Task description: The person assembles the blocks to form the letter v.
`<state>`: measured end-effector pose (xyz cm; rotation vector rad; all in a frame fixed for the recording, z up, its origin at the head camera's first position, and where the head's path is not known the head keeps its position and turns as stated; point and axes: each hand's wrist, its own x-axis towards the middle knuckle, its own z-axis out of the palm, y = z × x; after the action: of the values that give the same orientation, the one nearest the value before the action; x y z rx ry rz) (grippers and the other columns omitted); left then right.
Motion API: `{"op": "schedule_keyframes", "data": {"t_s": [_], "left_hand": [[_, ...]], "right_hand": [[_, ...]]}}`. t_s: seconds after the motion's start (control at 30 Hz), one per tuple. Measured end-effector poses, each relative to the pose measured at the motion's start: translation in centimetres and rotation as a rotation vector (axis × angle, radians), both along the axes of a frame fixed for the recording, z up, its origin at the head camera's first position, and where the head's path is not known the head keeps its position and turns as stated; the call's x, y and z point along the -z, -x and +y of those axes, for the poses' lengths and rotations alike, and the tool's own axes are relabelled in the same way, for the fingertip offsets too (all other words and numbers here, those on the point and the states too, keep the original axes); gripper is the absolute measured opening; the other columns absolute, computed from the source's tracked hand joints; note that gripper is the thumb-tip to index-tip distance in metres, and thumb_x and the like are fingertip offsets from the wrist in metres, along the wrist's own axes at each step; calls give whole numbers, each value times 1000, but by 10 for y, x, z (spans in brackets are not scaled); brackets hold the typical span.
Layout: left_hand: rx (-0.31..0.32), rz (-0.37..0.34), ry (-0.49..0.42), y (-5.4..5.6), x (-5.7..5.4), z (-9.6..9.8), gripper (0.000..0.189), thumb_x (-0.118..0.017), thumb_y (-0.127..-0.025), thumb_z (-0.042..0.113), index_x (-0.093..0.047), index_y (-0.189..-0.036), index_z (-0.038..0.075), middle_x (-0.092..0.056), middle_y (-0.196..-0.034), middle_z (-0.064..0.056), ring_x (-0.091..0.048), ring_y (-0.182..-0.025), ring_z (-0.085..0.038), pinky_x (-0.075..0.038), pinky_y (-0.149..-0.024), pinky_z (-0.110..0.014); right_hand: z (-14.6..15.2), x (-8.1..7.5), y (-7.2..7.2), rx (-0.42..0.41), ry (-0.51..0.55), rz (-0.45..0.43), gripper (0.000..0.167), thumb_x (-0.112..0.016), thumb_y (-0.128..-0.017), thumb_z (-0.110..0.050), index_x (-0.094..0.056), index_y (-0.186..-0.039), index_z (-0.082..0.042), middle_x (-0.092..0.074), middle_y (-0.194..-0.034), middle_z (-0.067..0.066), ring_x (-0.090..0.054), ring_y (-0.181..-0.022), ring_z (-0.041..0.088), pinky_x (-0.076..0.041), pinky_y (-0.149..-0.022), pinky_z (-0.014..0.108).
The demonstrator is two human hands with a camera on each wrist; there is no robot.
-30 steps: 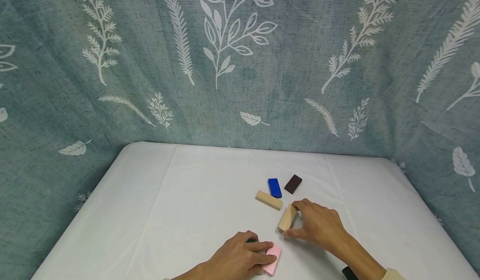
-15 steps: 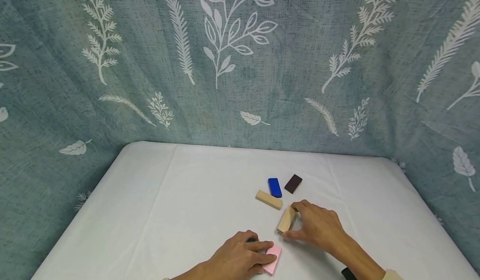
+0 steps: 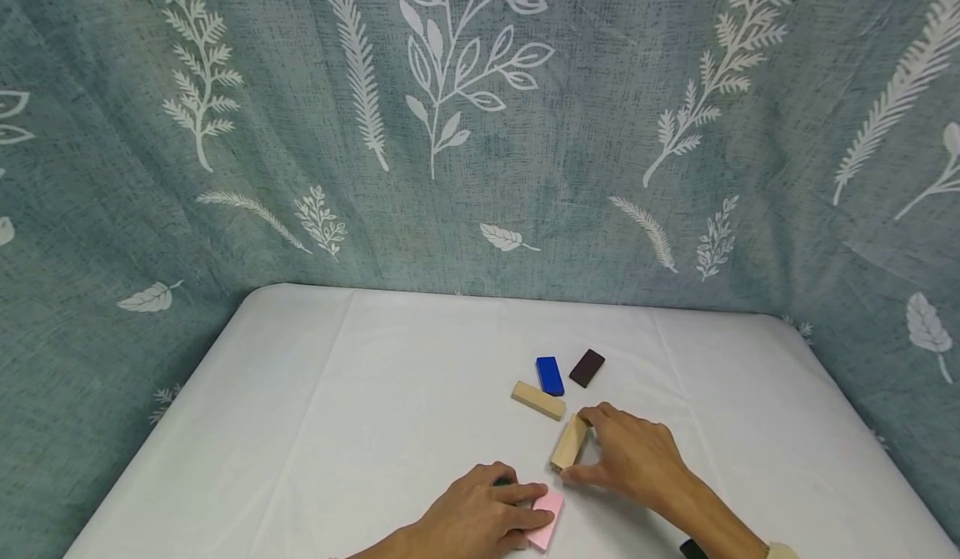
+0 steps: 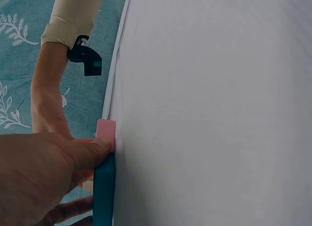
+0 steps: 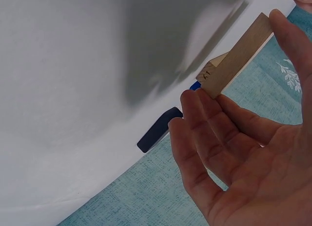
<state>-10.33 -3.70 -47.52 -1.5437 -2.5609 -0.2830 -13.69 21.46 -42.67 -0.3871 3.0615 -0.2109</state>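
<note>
- Progress, as a judgement: the work looks partway along. The wood block (image 3: 570,442) is in hand and not let go; the pink block (image 4: 106,130) and teal block (image 4: 104,189) seem set together under the other hand.
- Left, by the same judgement: releasing the wood block. The far block (image 3: 538,401), blue block (image 3: 550,376) and brown block (image 3: 587,368) lie loose on the table (image 3: 375,459), untouched; nothing is seen stacked on them.
- Right hand (image 3: 637,459): grasping the wood block, thumb at its near end, fingertips at its far end. Whether the block touches the table, I cannot tell.
- Left hand (image 3: 480,513): fingers bent over the pink block, thumb against it close to where it meets the teal block; a grasp, by the look of it.
- From the wood block, taking 12 as straight away from the person: far block at 11 o'clock, blue between 11 and 12, brown between 12 and 1, pink near 7.
- Writing: the right wrist view shows small dark marks on the far block's end, too unclear to read. No brand or label is legible on the other blocks.
- The cloth (image 3: 465,126) at 12 o'clock bears leaf prints, no visible lettering.
</note>
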Motion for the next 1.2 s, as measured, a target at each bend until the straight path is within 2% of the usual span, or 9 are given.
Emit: {"op": "schedule_keyframes", "data": {"t_s": [0.37,0.8,1.2], "left_hand": [[10,39,-27,0,0,-2,37,-70,-96,37,-69,-132,34,-62,-138,9,-56,-110,-11,-46,-87,-23],[15,80,-45,-1,2,-2,35,-72,-94,37,-71,-129,34,-64,-136,9,-57,-107,-11,-45,-85,-22],[17,68,-55,-1,0,-2,36,-71,-94,37,-71,-130,33,-64,-136,8,-57,-108,-11,-45,-87,-22]], "right_hand": [[-3,-1,-4,-10,-10,8,83,-86,-62,-67,-68,-121,-11,-67,-114,1,-67,-93,22,-53,-68,47],[-5,-1,-6,-18,-19,-3,82,-86,-62,-67,-68,-120,-11,-67,-115,2,-68,-94,23,-53,-67,47],[-6,-1,-8,-25,-25,1,80,-86,-63,-66,-67,-120,-12,-67,-114,1,-67,-93,22,-53,-66,46]]}}
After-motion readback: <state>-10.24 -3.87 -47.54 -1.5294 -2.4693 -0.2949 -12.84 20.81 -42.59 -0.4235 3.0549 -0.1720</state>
